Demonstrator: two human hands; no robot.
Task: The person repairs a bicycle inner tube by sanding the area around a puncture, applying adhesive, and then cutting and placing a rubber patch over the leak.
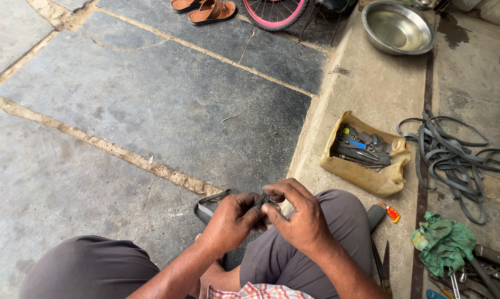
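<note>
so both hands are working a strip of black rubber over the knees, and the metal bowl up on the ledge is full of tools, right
Not quite. In the head view the metal bowl on the ledge holds no tools; the tools lie in the cut-open yellowish container nearer the knees. The rest stands: the left hand and right hand are both working a strip of black rubber.

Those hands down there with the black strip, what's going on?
A person sits on a stone floor and pinches a small dark piece with both hands, the left hand and right hand close together over the knees. A black rubber strip loops out from under the left hand. To the right lie a cut-open yellowish container of tools, a tangle of rubber strips, scissors and a green rag. A metal basin sits farther off.
</note>
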